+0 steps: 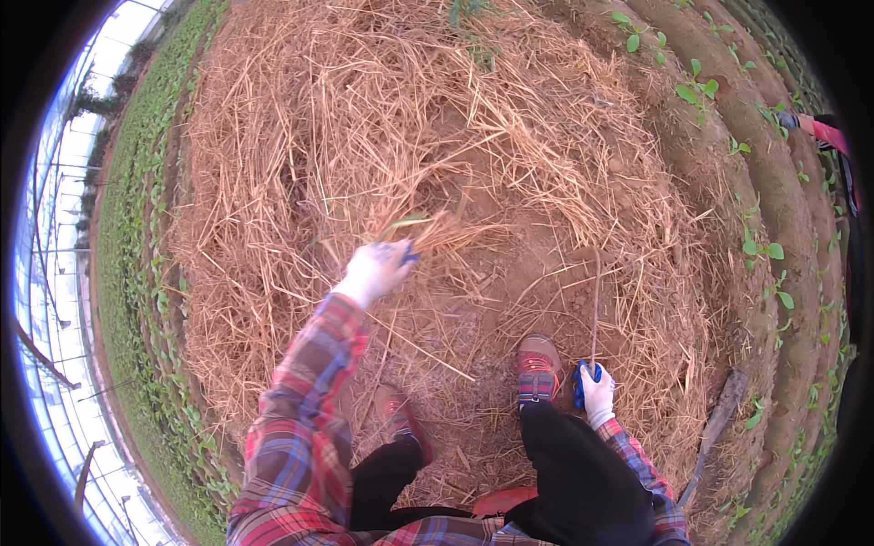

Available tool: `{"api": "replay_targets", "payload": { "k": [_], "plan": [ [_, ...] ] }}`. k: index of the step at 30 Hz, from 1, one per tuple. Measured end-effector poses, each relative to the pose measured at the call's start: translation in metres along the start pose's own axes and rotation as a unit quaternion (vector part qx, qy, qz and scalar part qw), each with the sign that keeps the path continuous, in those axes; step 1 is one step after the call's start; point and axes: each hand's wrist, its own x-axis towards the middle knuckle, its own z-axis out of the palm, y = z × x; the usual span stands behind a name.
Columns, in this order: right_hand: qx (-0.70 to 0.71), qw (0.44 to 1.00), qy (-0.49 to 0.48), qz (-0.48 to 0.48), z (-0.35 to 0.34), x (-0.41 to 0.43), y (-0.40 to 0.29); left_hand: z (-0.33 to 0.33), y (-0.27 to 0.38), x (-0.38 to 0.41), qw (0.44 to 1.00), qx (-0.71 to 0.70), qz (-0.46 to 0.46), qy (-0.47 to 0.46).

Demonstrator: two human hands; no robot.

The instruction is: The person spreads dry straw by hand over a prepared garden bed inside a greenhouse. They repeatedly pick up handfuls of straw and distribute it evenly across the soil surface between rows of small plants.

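My left hand (pixel 374 271), in a white work glove with a blue palm, is closed around a tuft of dry straw (pixel 447 232). A green blade of leaf (pixel 410 220) sticks out beside it; motion blur softens this hand. Low on the right, my right hand (pixel 595 392), gloved the same way, grips a long-necked hand hoe (pixel 597 300). Its thin shaft points away from me, and its head rests on the soil at the edge of the straw, partly covered. Straw mulch (pixel 307 136) spreads thickly before me, with bare soil (pixel 491 273) between my hands.
Ridges with young leafy seedlings (pixel 696 92) run along the right. A dark weathered stick (pixel 717 426) lies beside them. At far right, another person's gloved hand (pixel 787 120) reaches toward seedlings. Dense green rows (pixel 136 273) border the left, near the greenhouse wall (pixel 58 273).
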Motion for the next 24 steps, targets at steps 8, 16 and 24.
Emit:
{"api": "replay_targets", "payload": {
  "k": [8,16,24],
  "plan": [
    [0.013,0.999,0.007,-0.031,-0.003,0.005,0.001,0.018,0.015,-0.070,0.990,-0.109,-0.092,0.001],
    [0.004,1.000,-0.008,0.003,-0.006,-0.002,-0.007,0.072,0.005,-0.185,0.942,-0.313,-0.108,0.060],
    [-0.017,1.000,-0.001,-0.017,-0.015,0.011,0.013,0.105,-0.007,-0.254,0.802,-0.525,-0.279,-0.053]
  ]
}}
